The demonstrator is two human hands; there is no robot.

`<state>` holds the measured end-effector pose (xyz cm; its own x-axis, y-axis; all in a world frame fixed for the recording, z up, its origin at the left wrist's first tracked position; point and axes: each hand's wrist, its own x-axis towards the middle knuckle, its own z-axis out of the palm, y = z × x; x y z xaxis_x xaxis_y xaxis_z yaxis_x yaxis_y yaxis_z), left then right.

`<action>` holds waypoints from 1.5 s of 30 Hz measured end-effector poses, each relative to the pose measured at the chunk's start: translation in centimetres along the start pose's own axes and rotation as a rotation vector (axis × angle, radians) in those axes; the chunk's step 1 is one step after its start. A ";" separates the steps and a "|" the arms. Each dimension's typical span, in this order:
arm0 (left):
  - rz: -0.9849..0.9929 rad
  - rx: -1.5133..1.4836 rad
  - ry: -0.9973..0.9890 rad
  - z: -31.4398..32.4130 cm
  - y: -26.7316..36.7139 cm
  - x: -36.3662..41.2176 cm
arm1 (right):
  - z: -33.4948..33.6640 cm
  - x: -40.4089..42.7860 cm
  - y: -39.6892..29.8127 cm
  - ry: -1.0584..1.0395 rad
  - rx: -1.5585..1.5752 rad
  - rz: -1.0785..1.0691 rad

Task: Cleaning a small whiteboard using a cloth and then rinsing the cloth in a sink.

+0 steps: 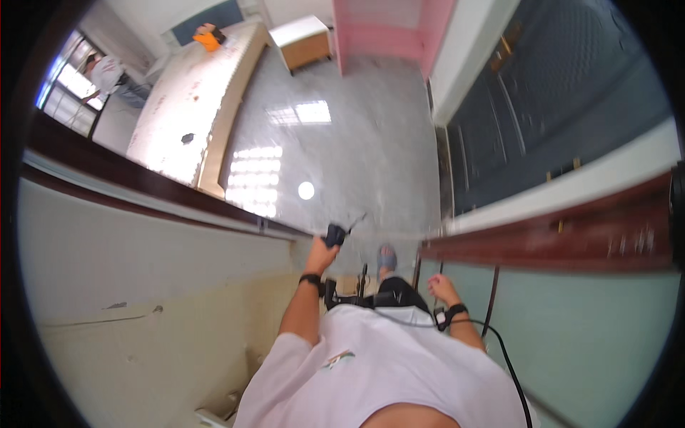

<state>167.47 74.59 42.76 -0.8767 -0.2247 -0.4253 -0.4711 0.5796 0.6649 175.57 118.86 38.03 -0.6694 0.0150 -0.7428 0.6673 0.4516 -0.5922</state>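
My left hand [320, 258] grips a dark handheld tool [335, 235] with a thin shaft that points ahead and to the right. Its exact kind cannot be made out. The hand is beside the left edge of a doorway, near the dark red-brown frame [214, 198]. Low on the right, my right hand [443, 288] hangs with its fingers loosely curled and nothing visible in them. It is nearest to the pale green glazed door panel [578, 331]. A strap sits on each wrist, and a black cable [500, 342] runs past my right forearm.
Beyond the doorway lies a glossy grey floor [364, 144]. A bed base [176, 117] holds an orange item [210, 40]. A low cabinet [305, 45] and a pink open unit [382, 37] stand behind. Another person [109, 77] is by the window; a dark door [546, 101] is right.
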 end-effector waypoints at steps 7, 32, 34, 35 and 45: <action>-0.359 -0.263 0.004 -1.3 -5.3 1.1 | -8.5 15.4 -17.3 0.006 -0.143 -0.153; -0.592 -0.328 0.240 -17.9 1.4 49.6 | -19.0 45.7 -35.3 0.134 0.265 0.469; -0.553 -0.229 0.418 -21.1 2.3 54.1 | -18.3 50.3 -38.0 0.020 0.245 0.428; -0.492 -0.188 0.422 -23.0 3.4 56.3 | -17.7 53.2 -39.8 0.000 0.240 0.430; -0.825 -0.365 0.301 -28.3 1.7 61.6 | -11.1 83.5 -73.6 -0.232 -0.458 -0.083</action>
<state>109.89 39.58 35.08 -0.2185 -0.6755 -0.7042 -0.9092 -0.1211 0.3983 66.89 96.79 23.07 -0.5894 -0.2122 -0.7794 0.3691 0.7875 -0.4935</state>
